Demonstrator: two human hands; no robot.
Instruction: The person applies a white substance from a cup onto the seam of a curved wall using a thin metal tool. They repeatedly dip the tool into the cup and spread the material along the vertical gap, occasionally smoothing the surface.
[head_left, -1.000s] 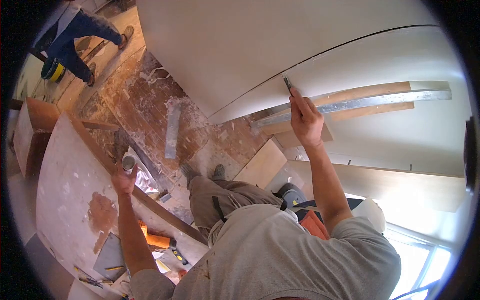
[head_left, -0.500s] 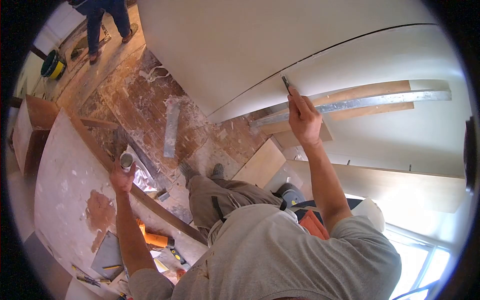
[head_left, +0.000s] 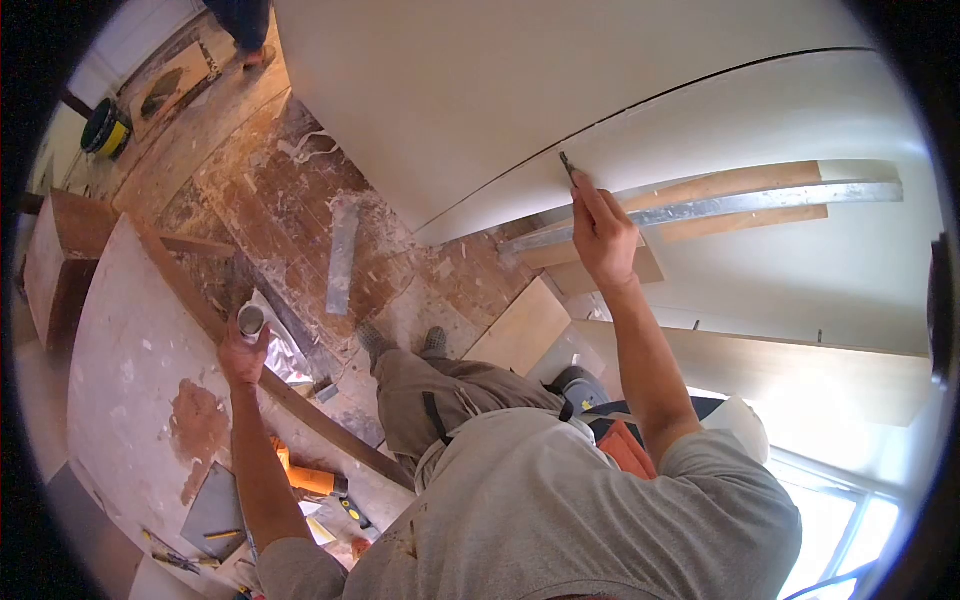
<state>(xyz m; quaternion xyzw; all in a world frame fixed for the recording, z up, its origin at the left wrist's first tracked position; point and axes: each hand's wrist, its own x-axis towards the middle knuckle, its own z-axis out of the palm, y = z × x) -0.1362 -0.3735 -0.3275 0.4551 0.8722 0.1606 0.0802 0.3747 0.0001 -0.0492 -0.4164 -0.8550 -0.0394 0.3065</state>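
My left hand (head_left: 243, 360) is closed around a small round tin (head_left: 251, 320), its pale top facing up, beside the edge of a paint-marked board (head_left: 130, 340). Raised ahead of me, my right hand (head_left: 607, 240) grips a thin, dark-handled tool (head_left: 566, 160) between thumb and fingers. The tool's tip is at the large white panel (head_left: 480, 100), a little below the long dark seam running across it. I cannot tell what kind of tool it is.
An orange tool (head_left: 312, 480) and a pencil (head_left: 223, 535) lie on the left. A metal strip (head_left: 342, 258) rests on the debris-strewn floor (head_left: 290, 220). Below the panel runs a long metal bar (head_left: 740, 200). A dark bucket (head_left: 106, 130) and a person's leg (head_left: 243, 25) are far left.
My right hand has shifted slightly left and the tool has tilted. The left hand with the tin barely moved. The other person has stepped mostly out of view at the top.
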